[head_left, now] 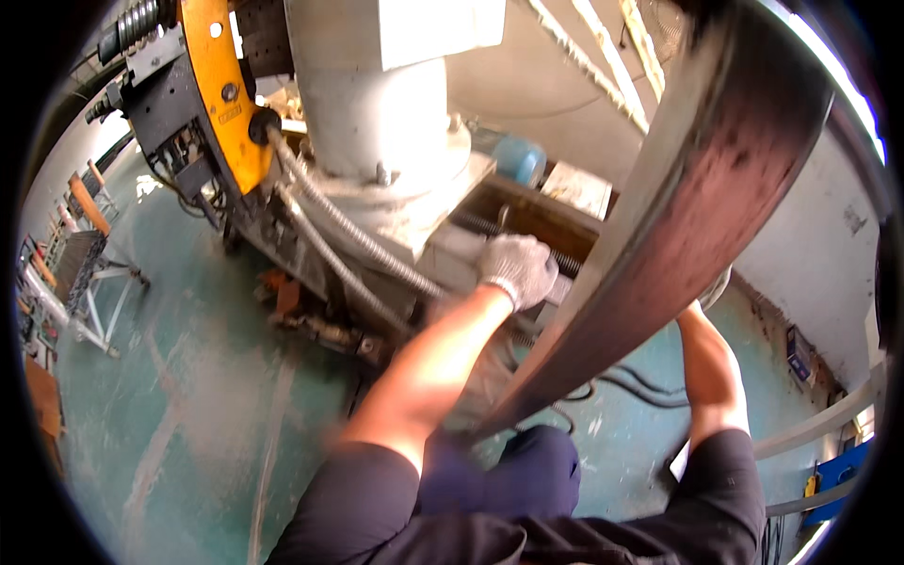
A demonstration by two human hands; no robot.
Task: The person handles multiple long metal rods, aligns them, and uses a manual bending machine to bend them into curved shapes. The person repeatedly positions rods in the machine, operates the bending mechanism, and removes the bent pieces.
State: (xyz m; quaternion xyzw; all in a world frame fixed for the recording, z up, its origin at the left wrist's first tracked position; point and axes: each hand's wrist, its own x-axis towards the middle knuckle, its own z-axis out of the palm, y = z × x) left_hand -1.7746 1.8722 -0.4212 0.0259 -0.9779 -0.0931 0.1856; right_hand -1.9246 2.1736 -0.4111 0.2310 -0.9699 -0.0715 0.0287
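- Head view: curved bar slants between left hand and right hand.
- Likely heavy, stiff; best held by both long edges.
- Left fingers curl together, grip unclear; right fingers hidden, cannot tell.

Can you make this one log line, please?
left hand: gloved, by ribbed rod | right hand: mostly hidden behind curved beam

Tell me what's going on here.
A person's gloved left hand is at a dark ribbed rod; whether it holds the rod is unclear. The gloved right hand is mostly hidden behind a large curved beam slanting across the view. A pale column stands farther off, with ribbed metal hoses beside it.
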